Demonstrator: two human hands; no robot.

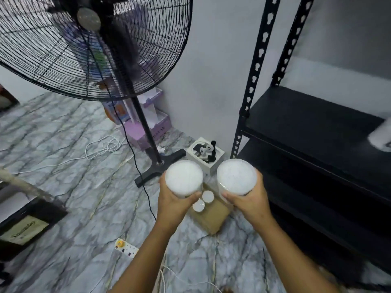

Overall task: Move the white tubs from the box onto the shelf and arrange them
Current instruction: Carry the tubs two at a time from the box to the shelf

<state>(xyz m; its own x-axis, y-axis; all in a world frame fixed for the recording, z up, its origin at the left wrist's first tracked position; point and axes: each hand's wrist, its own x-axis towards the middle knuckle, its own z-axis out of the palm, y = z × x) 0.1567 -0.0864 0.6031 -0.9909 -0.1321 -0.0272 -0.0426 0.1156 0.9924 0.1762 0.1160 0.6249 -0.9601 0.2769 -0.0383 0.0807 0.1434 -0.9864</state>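
My left hand (176, 203) grips one white tub (183, 178) from below, its round top facing me. My right hand (246, 200) grips a second white tub (236, 176) the same way. Both tubs are held above the brown cardboard box (211, 216) on the floor. Two more white tubs (204, 200) stand in that box, partly hidden by my hands. The black metal shelf (306, 123) stands to the right. A blurred white tub (380, 135) lies on its upper board at the right edge.
A big black standing fan (95, 45) fills the upper left, its base (158, 168) just behind the box. A small white box of black parts (205, 152) sits by the wall. A power strip (126, 248), white cables and purple boxes (148, 125) lie on the marble floor.
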